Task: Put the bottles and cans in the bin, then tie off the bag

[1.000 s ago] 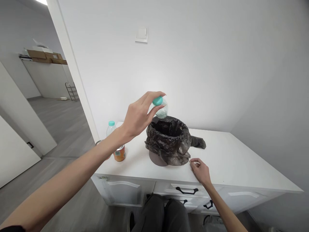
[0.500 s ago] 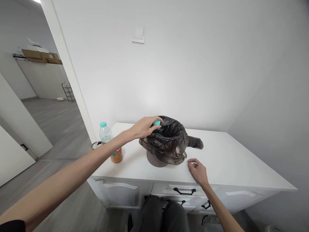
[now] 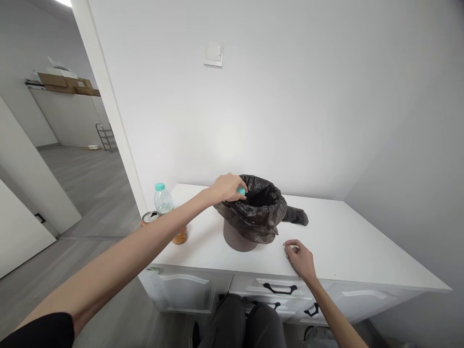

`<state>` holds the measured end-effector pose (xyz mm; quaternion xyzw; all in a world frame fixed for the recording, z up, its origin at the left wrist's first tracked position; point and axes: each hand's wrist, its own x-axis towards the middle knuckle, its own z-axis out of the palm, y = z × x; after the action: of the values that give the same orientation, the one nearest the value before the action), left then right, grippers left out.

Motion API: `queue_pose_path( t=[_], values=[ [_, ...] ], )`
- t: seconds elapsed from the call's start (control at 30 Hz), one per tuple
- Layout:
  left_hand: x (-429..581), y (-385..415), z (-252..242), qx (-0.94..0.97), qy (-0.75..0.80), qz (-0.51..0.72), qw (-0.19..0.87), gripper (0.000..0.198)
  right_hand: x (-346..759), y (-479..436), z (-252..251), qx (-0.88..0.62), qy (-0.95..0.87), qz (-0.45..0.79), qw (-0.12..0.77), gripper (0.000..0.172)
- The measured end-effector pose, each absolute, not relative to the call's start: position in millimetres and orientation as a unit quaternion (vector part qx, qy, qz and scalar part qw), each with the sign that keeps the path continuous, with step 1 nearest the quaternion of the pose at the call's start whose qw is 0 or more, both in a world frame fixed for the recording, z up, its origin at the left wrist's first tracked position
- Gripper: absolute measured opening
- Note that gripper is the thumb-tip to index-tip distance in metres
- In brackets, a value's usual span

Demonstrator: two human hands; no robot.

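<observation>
My left hand (image 3: 229, 187) is closed around the turquoise cap of a plastic bottle (image 3: 241, 191) at the left rim of the trash bin (image 3: 237, 238). The bottle's body is hidden behind the hand and the bag. A black plastic bag (image 3: 253, 222) lines the bin and hangs over its rim. My right hand (image 3: 300, 257) rests on the white cabinet top, right of the bin, with fingers loosely curled and nothing visible in them.
Left of the bin stand another plastic bottle (image 3: 163, 200) with a turquoise cap, an open can (image 3: 150, 217) and an orange container (image 3: 180, 237) partly behind my left forearm. A roll of black bags (image 3: 296, 215) lies right of the bin. A wall rises behind the cabinet top (image 3: 348, 241).
My left hand has lowered the bottle a little into the bin, so its cap sits lower at the rim. The view has shifted slightly. My right hand stays on the cabinet top.
</observation>
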<state>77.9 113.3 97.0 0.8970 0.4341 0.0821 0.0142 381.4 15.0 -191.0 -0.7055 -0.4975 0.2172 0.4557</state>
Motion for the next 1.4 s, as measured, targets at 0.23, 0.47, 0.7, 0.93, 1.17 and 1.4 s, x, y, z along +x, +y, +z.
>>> queue_pose_path(
  t=[0.23,0.47,0.7,0.93,1.17,1.4],
  values=[
    [80,126,92,0.895,0.440,0.060,0.032,0.046,381,14,-192,-0.708,-0.497,0.215,0.453,0.036],
    [-8,125,82,0.845,0.449,0.285,-0.056,0.049,379,12,-191,-0.709,-0.494,0.217,0.454,0.037],
    [-116,120,57,0.744,0.641,0.160,-0.101,0.054,382,13,-197,-0.711,-0.498,0.205,0.451,0.038],
    [-123,98,45,0.732,0.664,0.136,-0.068,0.046,389,17,-208,-0.714,-0.501,0.206,0.443,0.038],
    [-56,63,111,0.738,0.439,0.493,-0.141,0.047,389,19,-212,-0.712,-0.501,0.205,0.447,0.035],
    [27,31,153,0.800,0.262,0.540,-0.013,0.024,391,21,-211,-0.708,-0.500,0.207,0.454,0.034]
  ],
)
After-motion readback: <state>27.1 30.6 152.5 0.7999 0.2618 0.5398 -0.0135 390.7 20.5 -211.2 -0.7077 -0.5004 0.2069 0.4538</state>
